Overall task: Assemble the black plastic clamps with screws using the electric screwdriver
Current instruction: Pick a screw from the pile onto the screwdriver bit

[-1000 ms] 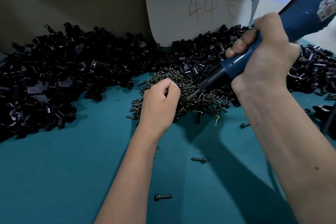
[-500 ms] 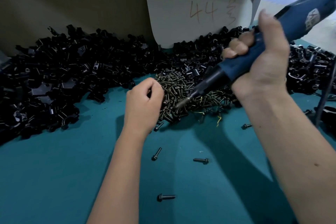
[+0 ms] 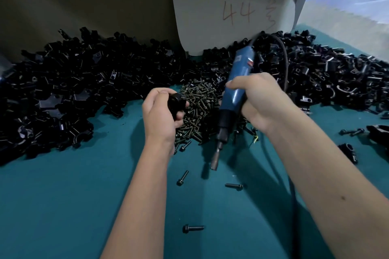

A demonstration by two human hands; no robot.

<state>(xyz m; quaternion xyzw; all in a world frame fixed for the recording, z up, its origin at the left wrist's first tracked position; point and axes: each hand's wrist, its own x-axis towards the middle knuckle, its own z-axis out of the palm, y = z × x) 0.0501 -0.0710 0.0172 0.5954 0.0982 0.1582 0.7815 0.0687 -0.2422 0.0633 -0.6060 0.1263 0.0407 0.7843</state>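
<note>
My left hand point(image 3: 161, 114) grips a black plastic clamp point(image 3: 176, 103) just left of the heap of screws point(image 3: 200, 109); a screw head seems to sit at the clamp's top. My right hand point(image 3: 261, 101) is wrapped round the blue electric screwdriver point(image 3: 235, 92), which hangs nearly upright with its bit point(image 3: 215, 162) pointing down just above the teal table point(image 3: 63, 206), to the right of the clamp and apart from it. Its black cable loops up behind the hand.
Large piles of black clamps point(image 3: 69, 90) fill the back left, and more clamps point(image 3: 336, 75) lie at the back right. Loose screws point(image 3: 193, 228) lie on the mat near my forearms. A white card marked 44 point(image 3: 231, 8) leans on the back wall.
The screwdriver swung from a slant pointing at the screw heap to nearly upright, bit down. My left hand turned and now shows the black clamp in its fingers.
</note>
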